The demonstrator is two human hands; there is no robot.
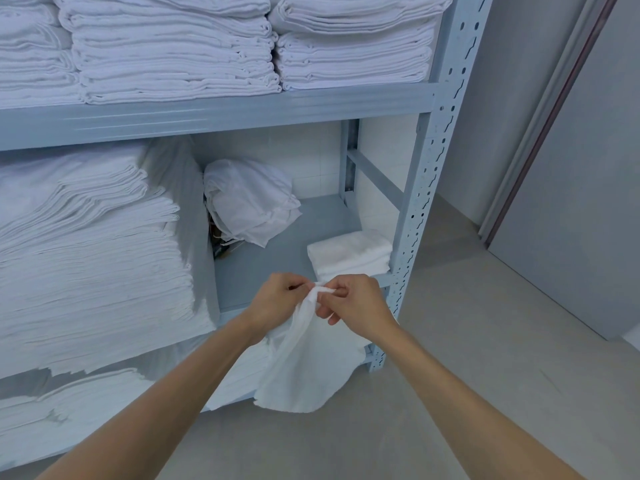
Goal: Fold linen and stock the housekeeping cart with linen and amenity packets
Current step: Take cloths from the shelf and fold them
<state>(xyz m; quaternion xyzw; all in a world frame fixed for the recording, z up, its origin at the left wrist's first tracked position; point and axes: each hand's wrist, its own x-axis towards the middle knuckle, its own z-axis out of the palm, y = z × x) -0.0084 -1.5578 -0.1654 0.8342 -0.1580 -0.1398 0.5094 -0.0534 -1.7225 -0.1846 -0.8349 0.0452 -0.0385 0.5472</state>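
Note:
A small white towel (308, 368) hangs in front of the grey shelving unit (420, 188). My left hand (277, 303) and my right hand (356, 303) meet at its top edge, and each pinches the cloth with curled fingers. The rest of the towel droops loosely below my hands, above the floor. Just behind my hands, a short stack of folded small towels (349, 252) sits at the right front corner of the middle shelf.
Tall stacks of folded white linen (90, 258) fill the middle shelf's left side, and more stacks (173, 46) fill the top shelf. A crumpled white bundle (249, 199) lies at the back. Lower linen (69, 407) sits beneath. A grey door (571, 168) stands to the right.

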